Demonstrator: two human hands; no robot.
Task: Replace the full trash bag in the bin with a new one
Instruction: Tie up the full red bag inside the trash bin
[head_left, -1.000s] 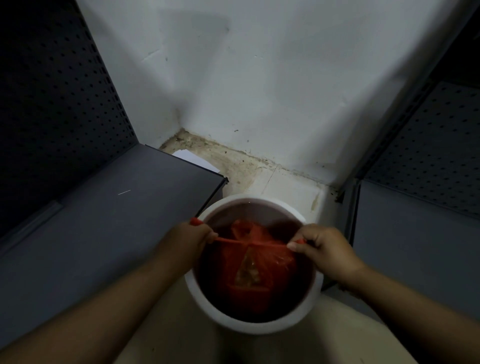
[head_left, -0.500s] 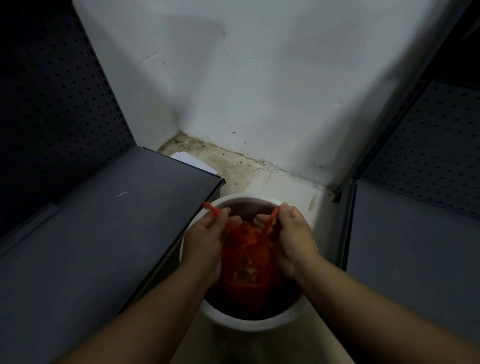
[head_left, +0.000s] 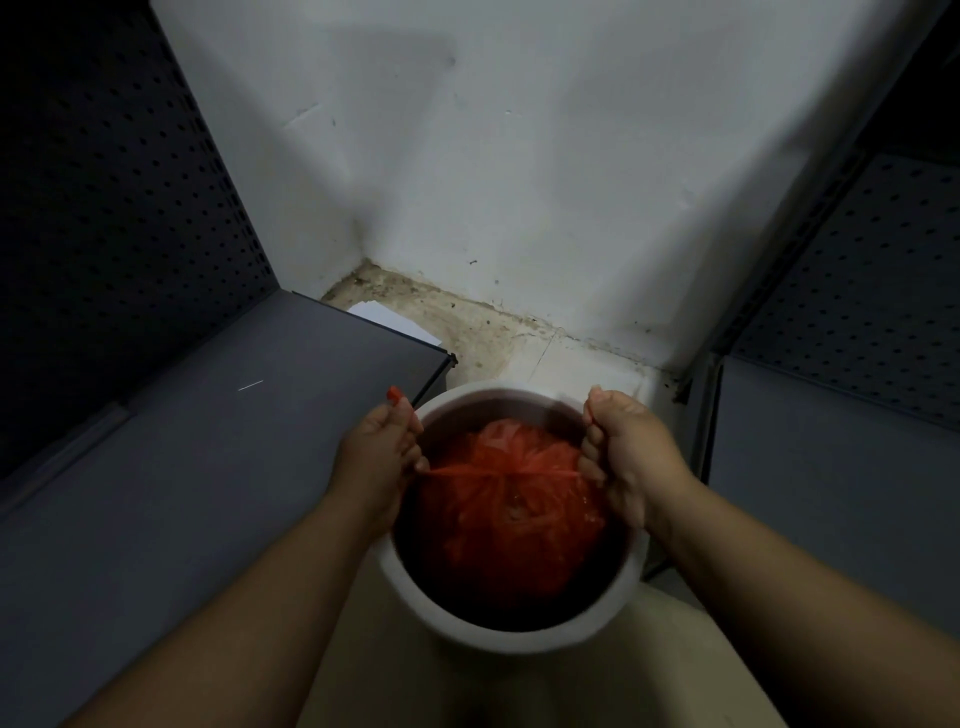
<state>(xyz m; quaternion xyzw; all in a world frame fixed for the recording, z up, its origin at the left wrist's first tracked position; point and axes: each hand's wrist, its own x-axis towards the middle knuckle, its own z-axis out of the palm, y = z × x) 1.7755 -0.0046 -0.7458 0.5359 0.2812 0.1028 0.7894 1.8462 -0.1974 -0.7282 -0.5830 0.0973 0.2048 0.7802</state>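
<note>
A round white bin (head_left: 519, 631) stands on the floor in a corner, between two grey shelves. Inside it lies a full red trash bag (head_left: 511, 512), gathered at the top. My left hand (head_left: 376, 454) grips one twisted red handle at the bin's left rim, and the handle's end sticks out above my fist. At the right rim my right hand (head_left: 626, 454) grips the other handle. The two handles are pulled taut in a straight line across the top of the bag, meeting at its middle.
A grey shelf board (head_left: 182, 467) with a dark pegboard back lies to the left, its corner close to the bin. Another grey shelf (head_left: 831, 493) stands on the right. A white wall (head_left: 519, 182) is behind, with a stained floor corner and a white sheet (head_left: 395, 322) there.
My hands were together over the bag's middle half a second ago, crossing the handles. Now they have pulled apart to the bin's sides and the handles are stretched tight.
</note>
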